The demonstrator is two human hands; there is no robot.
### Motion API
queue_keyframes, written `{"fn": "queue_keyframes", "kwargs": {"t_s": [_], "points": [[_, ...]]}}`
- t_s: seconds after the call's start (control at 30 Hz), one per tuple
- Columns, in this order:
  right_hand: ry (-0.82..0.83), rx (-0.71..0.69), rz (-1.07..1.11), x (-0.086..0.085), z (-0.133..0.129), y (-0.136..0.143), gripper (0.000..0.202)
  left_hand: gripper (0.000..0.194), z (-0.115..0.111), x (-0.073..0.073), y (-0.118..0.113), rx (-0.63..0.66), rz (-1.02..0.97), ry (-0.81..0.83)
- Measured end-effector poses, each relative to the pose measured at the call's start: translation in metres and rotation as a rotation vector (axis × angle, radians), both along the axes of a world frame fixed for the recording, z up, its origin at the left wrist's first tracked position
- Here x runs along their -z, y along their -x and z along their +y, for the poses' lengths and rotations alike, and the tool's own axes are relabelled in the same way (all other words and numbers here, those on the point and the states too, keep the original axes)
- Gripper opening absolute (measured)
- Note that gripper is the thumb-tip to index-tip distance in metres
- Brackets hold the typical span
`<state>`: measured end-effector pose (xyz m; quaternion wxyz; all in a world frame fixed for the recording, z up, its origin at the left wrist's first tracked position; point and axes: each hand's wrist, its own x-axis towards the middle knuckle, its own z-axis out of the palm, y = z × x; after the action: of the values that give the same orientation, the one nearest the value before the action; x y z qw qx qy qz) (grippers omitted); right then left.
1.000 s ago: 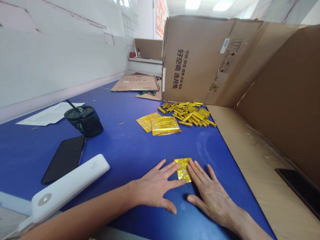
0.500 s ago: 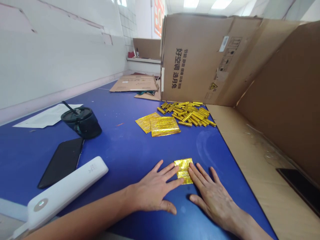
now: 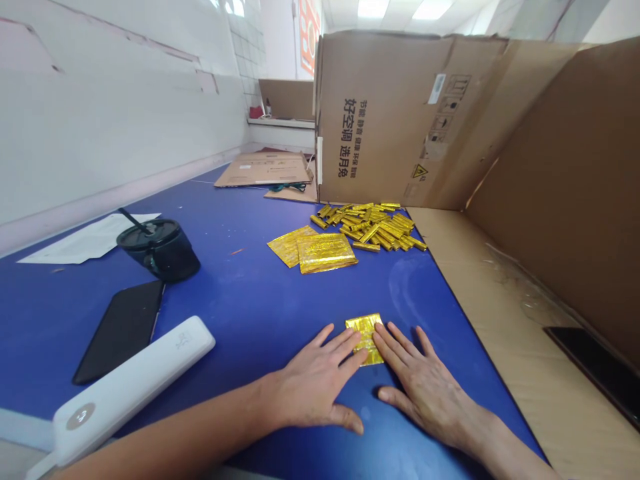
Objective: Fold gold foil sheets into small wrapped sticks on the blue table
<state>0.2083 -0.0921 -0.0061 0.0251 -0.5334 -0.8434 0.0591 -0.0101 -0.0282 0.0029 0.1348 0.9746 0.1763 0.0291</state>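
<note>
A small sheet of gold foil paper (image 3: 369,337) lies flat on the blue table in front of me. My left hand (image 3: 320,377) rests on its left side with the fingers stretched out and the thumb apart. On the right edge of the sheet lie the fingertips of my right hand (image 3: 425,387), whose fingers are also spread. Parts of the sheet are covered by both hands. Farther back are two stacks of gold foil sheets (image 3: 327,253), partly overlapping. Beside them is a heap of small rolled gold foil tubes (image 3: 385,230).
A dark cup with a straw (image 3: 163,253), a black phone (image 3: 120,330) and a long white device (image 3: 135,393) lie at left, with white paper (image 3: 75,243) behind. A big cardboard box (image 3: 390,120) stands at the back right. Flat cardboard (image 3: 265,169) lies farther back.
The view has shifted slightly. My left fingers have moved a little over the foil sheet, and the left thumb has shifted right. The right hand stays at the sheet's right edge.
</note>
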Motion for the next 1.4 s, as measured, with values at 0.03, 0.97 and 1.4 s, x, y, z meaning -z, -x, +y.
{"fn": "queue_keyframes", "kwargs": {"t_s": [0.03,0.97,1.4], "points": [[0.017,-0.004,0.013,-0.002,0.001,0.000,0.066,0.081,0.000,0.000,0.000,-0.002,0.003,0.004],[-0.297,0.031,-0.149,0.003,-0.024,0.009,0.054,0.017,0.025,0.005,-0.020,-0.010,-0.064,-0.240],[-0.208,-0.073,-0.077,-0.014,-0.016,0.024,0.045,0.010,-0.001,-0.003,-0.030,-0.149,-0.044,-0.305]]}}
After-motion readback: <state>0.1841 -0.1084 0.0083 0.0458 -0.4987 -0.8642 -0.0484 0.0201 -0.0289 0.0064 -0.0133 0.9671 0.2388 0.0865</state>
